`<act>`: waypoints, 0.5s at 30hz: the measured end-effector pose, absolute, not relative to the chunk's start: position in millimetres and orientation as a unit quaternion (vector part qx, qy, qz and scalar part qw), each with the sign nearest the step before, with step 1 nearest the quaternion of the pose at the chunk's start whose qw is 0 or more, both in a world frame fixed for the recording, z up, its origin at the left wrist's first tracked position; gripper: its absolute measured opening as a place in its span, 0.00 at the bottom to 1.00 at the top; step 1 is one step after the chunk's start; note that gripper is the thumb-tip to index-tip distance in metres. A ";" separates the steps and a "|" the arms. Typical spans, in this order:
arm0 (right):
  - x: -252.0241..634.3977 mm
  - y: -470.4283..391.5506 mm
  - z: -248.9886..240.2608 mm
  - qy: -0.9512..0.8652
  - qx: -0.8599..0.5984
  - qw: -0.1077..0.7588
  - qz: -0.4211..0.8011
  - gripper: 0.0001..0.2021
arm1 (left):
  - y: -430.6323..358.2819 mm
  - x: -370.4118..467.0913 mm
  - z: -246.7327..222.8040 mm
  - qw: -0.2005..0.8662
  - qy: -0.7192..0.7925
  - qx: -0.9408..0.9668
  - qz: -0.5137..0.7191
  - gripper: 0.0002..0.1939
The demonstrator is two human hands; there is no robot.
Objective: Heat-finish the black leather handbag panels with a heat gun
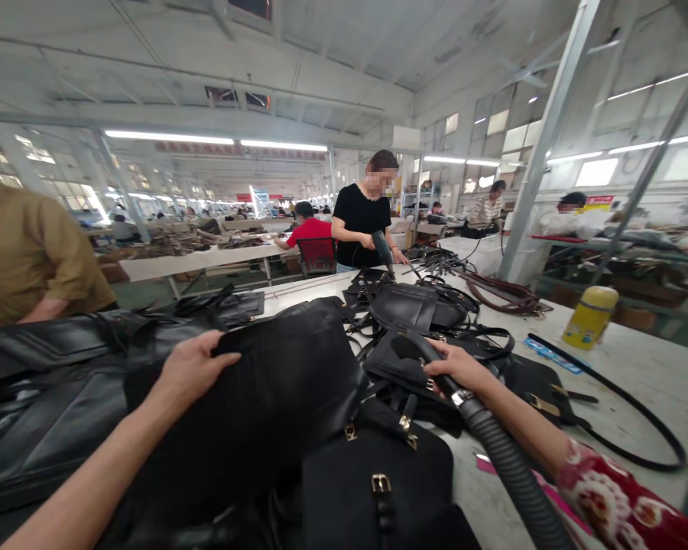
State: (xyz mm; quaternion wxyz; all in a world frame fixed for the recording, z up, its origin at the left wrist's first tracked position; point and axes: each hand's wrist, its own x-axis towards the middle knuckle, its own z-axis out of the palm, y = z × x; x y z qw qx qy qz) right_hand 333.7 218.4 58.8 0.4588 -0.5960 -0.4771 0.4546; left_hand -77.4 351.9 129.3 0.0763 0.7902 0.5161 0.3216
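My left hand [198, 365] pinches the upper left edge of a black leather-like bag [287, 367], which it holds up and tilted over the table. Wrapped around the dark curved handle of a ribbed grey hose [501, 451] is my right hand [459, 367], to the right of that bag. The nozzle end of the handle points left, close to the bags; its tip is hard to make out. Below lies a black bag with gold buckles [381, 483]. More black bags [418, 305] with straps and gold fittings are heaped between and beyond my hands.
A pile of black bags [46, 382] covers the left side. On the right of the white table [642, 374] stand a yellow bottle [590, 317] and a looped black strap [665, 428]. Brown straps [501, 294] lie farther back. Across the table a co-worker [364, 214] holds a heat-gun-like tool.
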 end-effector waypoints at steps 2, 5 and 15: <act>333.2 200.7 64.3 -0.472 -0.586 0.468 0.463 0.36 | 342.7 -75.3 159.8 -0.180 0.450 0.807 0.337 0.09; 329.2 177.4 69.6 -0.467 -0.574 0.481 0.470 0.39 | 315.7 -58.3 168.3 -0.283 0.386 0.820 0.315 0.10; 302.9 100.3 65.6 -0.437 -0.593 0.477 0.479 0.42 | 195.1 -18.9 -20.3 -0.184 0.218 0.941 0.182 0.19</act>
